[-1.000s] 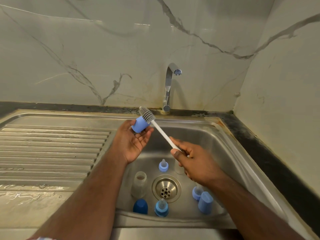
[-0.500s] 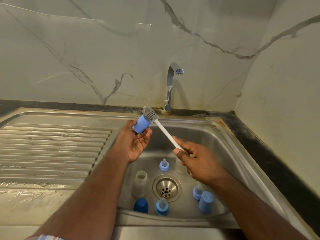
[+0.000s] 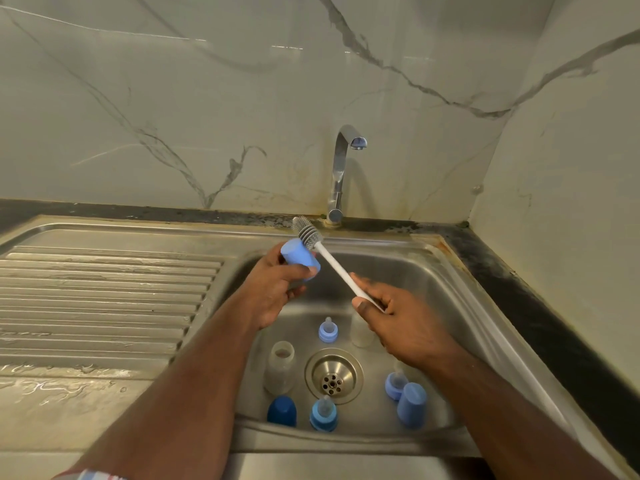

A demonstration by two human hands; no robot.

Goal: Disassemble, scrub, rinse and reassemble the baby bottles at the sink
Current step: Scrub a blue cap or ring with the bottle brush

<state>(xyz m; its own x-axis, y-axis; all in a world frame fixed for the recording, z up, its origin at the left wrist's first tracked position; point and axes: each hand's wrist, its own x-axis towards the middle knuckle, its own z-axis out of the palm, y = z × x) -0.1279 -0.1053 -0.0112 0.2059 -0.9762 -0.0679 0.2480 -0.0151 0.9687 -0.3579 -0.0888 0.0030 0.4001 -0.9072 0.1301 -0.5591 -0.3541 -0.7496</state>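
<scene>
While the light-blue cylindrical plastic bottle cap [image 3: 299,259] sat gripped in the left hand [image 3: 273,289], its long axis ran from upper left to lower right, the closed flat end toward the draining board and the far end — presumably the open mouth — hidden under the curled fingers. The right hand [image 3: 398,317] pinched the lower end of the white-handled bottle brush with the grey ribbed silicone head [image 3: 308,232], and that handle slanted up and to the left, so the head lay just above and behind the cap, touching or nearly touching its upper right edge rather than inside it. Brush and cap axes crossed at an angle; as I judged it, the coming move turned on this — the head would have to be drawn back and lined up with the cap's mouth, or the cap turned toward it, before any scrubbing inside.

Both hands were held above the stainless-steel sink basin [image 3: 433,282], the left nearer the back rim, the right lower and closer to the person. Below them, around the round metal drain [image 3: 334,375], stood the remaining parts: a clear plastic bottle body [image 3: 280,370], three blue collars with clear teats [image 3: 328,329] [image 3: 323,414] [image 3: 394,384], a dark-blue cap [image 3: 282,410] and another light-blue cap [image 3: 411,403]. No water ran from the chrome tap [image 3: 341,174].
</scene>
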